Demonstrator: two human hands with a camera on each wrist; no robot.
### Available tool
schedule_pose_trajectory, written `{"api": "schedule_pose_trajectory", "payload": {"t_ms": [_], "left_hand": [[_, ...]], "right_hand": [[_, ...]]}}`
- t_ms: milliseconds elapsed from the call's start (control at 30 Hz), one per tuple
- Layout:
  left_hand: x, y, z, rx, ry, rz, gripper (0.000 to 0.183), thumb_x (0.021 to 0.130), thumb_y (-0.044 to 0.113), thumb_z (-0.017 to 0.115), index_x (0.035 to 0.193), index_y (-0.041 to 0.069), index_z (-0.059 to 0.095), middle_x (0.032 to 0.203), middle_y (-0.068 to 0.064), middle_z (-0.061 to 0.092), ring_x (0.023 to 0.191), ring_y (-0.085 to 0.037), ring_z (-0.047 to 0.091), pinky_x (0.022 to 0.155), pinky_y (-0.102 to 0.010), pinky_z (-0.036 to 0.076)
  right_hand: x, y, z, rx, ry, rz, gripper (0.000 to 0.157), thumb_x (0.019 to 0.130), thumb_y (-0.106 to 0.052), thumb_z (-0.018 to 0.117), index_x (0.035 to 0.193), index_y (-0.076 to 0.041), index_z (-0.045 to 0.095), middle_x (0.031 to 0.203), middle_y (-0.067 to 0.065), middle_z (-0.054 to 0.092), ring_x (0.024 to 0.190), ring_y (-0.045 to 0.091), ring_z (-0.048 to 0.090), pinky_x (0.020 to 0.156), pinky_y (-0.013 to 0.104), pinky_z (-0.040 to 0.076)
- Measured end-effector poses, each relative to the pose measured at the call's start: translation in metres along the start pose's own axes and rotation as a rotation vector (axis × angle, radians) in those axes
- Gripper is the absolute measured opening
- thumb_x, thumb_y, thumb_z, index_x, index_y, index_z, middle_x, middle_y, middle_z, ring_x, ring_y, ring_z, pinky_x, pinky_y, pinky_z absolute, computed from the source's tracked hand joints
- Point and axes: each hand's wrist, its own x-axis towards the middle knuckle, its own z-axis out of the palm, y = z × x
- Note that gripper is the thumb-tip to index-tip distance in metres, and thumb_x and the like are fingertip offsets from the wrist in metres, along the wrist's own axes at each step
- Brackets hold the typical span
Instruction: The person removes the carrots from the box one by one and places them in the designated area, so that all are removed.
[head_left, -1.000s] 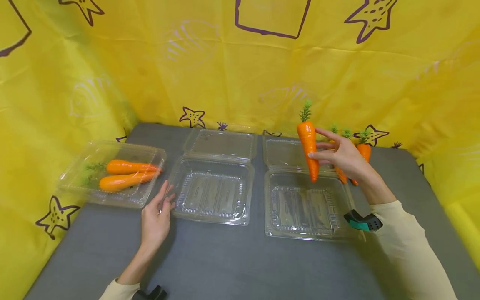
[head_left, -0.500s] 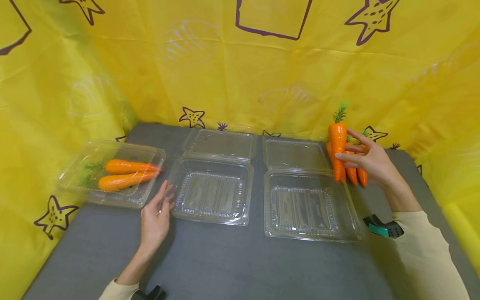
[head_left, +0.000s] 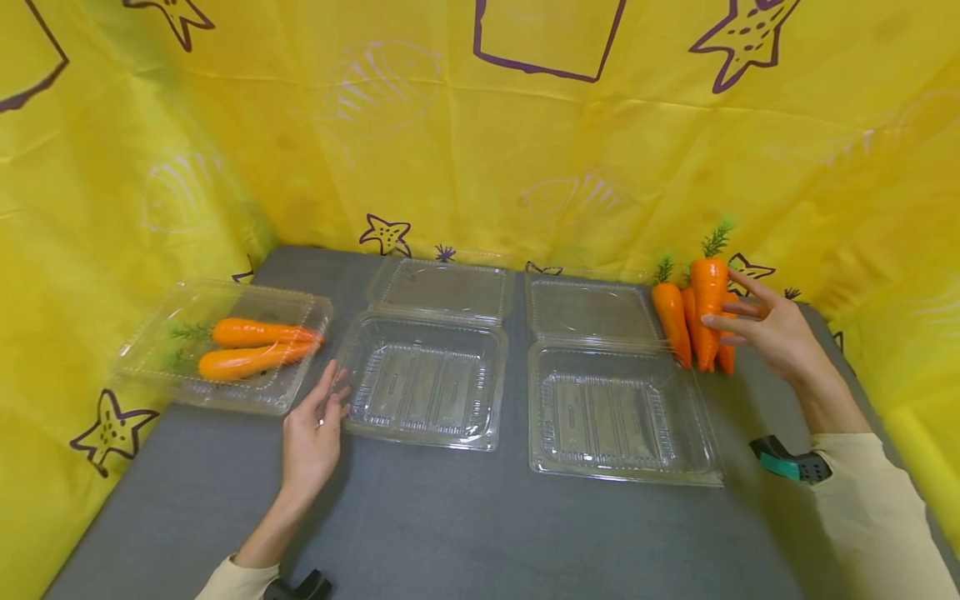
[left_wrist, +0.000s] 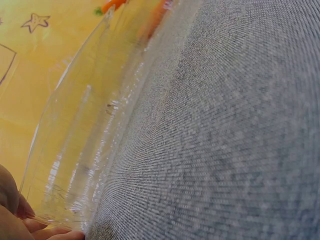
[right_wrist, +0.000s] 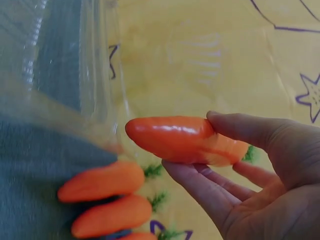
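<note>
In the head view my right hand [head_left: 783,333] holds an orange carrot [head_left: 709,300] with a green leafy top, tip pointing down. Thumb and fingers pinch it from opposite sides in the right wrist view. Behind and beside it, several more carrots [head_left: 671,321] lie at the right container's corner, partly hidden by the held one. My left hand [head_left: 311,442] is at the left side of the middle clear plastic container [head_left: 420,442], fingers extended, fingertips right at its rim. That container stands with its lid [head_left: 442,287] folded back. Its wall [left_wrist: 75,135] fills the left wrist view's left part.
Another clear container [head_left: 626,475], lid back, stands at the right. At the left, a lidded container [head_left: 161,342] has two carrots [head_left: 255,333] inside. A yellow patterned cloth [head_left: 480,167] rises behind the grey table [head_left: 465,525].
My right hand has carried the carrot rightward from above the right container to the other carrots, and a little lower. The left hand has stayed at the middle container.
</note>
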Motion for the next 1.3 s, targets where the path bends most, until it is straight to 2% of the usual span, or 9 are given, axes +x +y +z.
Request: {"api": "schedule_pose_trajectory", "payload": {"t_ms": [167, 333, 467, 633, 733, 833, 967, 1200, 1300], "left_hand": [[0.000, 0.001, 0.000, 0.007, -0.004, 0.009, 0.050, 0.097, -0.011, 0.044, 0.145, 0.001, 0.044, 0.132, -0.025, 0.057, 0.112, -0.039, 0.061, 0.079, -0.012, 0.053], [0.000, 0.001, 0.000, 0.008, -0.001, 0.014, 0.050, 0.097, -0.011, 0.044, 0.145, 0.001, 0.045, 0.132, -0.023, 0.058, 0.111, -0.038, 0.061, 0.080, -0.014, 0.053], [0.000, 0.000, 0.000, 0.015, 0.004, 0.002, 0.050, 0.096, -0.011, 0.044, 0.145, 0.002, 0.045, 0.133, -0.021, 0.059, 0.112, -0.038, 0.062, 0.081, -0.014, 0.053], [0.000, -0.001, 0.000, 0.018, 0.003, 0.004, 0.050, 0.096, -0.012, 0.043, 0.145, 0.000, 0.045, 0.133, -0.021, 0.058, 0.112, -0.037, 0.062, 0.081, -0.014, 0.052], [0.001, -0.002, 0.000, 0.014, -0.001, 0.002, 0.051, 0.096, -0.012, 0.042, 0.145, -0.001, 0.044, 0.133, -0.021, 0.058, 0.112, -0.037, 0.062, 0.081, -0.014, 0.052], [0.001, -0.002, 0.001, 0.016, -0.003, -0.005, 0.051, 0.095, -0.013, 0.042, 0.145, 0.000, 0.044, 0.134, -0.021, 0.058, 0.112, -0.036, 0.062, 0.081, -0.014, 0.052], [0.001, -0.002, 0.001, 0.014, -0.005, -0.009, 0.051, 0.096, -0.012, 0.042, 0.145, 0.000, 0.044, 0.134, -0.021, 0.058, 0.113, -0.036, 0.062, 0.081, -0.013, 0.052], [0.000, -0.001, 0.001, 0.005, 0.001, -0.015, 0.051, 0.096, -0.012, 0.042, 0.145, 0.002, 0.044, 0.134, -0.020, 0.058, 0.112, -0.037, 0.062, 0.081, -0.013, 0.053], [0.000, 0.000, 0.001, 0.001, -0.003, -0.017, 0.051, 0.096, -0.012, 0.043, 0.146, 0.002, 0.044, 0.134, -0.021, 0.058, 0.112, -0.038, 0.061, 0.081, -0.012, 0.052]], "right_hand": [[0.003, 0.012, -0.012, 0.065, 0.023, 0.005, 0.086, 0.089, -0.008, 0.072, 0.157, -0.014, 0.020, 0.097, -0.024, 0.058, 0.081, -0.002, 0.066, 0.066, 0.024, 0.059], [0.005, 0.022, -0.024, -0.047, 0.049, 0.016, 0.087, 0.090, -0.011, 0.070, 0.157, -0.010, 0.015, 0.093, -0.029, 0.056, 0.080, -0.007, 0.063, 0.064, 0.022, 0.058], [0.008, 0.030, -0.032, -0.129, 0.070, 0.021, 0.089, 0.091, -0.013, 0.070, 0.157, -0.007, 0.011, 0.102, -0.015, 0.057, 0.074, -0.007, 0.064, 0.064, 0.022, 0.058], [0.012, 0.041, -0.042, -0.167, 0.107, 0.041, 0.091, 0.090, -0.013, 0.071, 0.156, -0.002, 0.009, 0.094, -0.015, 0.060, 0.064, 0.001, 0.066, 0.061, 0.021, 0.058], [0.013, 0.046, -0.047, -0.201, 0.113, 0.053, 0.092, 0.091, -0.014, 0.070, 0.155, 0.002, 0.007, 0.106, 0.014, 0.067, 0.062, 0.002, 0.066, 0.061, 0.022, 0.058], [0.014, 0.050, -0.051, -0.252, 0.110, 0.075, 0.092, 0.093, -0.019, 0.068, 0.154, 0.003, 0.003, 0.131, 0.046, 0.042, 0.062, 0.001, 0.065, 0.062, 0.022, 0.057], [0.016, 0.057, -0.054, -0.294, 0.114, 0.089, 0.092, 0.093, -0.021, 0.067, 0.154, 0.004, 0.003, 0.135, 0.049, 0.034, 0.061, -0.001, 0.063, 0.060, 0.021, 0.057], [0.024, 0.075, -0.060, -0.422, 0.162, 0.103, 0.091, 0.089, -0.025, 0.072, 0.152, 0.008, 0.015, 0.109, 0.038, 0.063, 0.056, 0.006, 0.065, 0.054, 0.018, 0.051], [0.028, 0.080, -0.062, -0.476, 0.151, 0.137, 0.092, 0.089, -0.031, 0.071, 0.152, 0.009, 0.016, 0.108, 0.035, 0.064, 0.058, 0.011, 0.067, 0.057, 0.019, 0.049]]}}
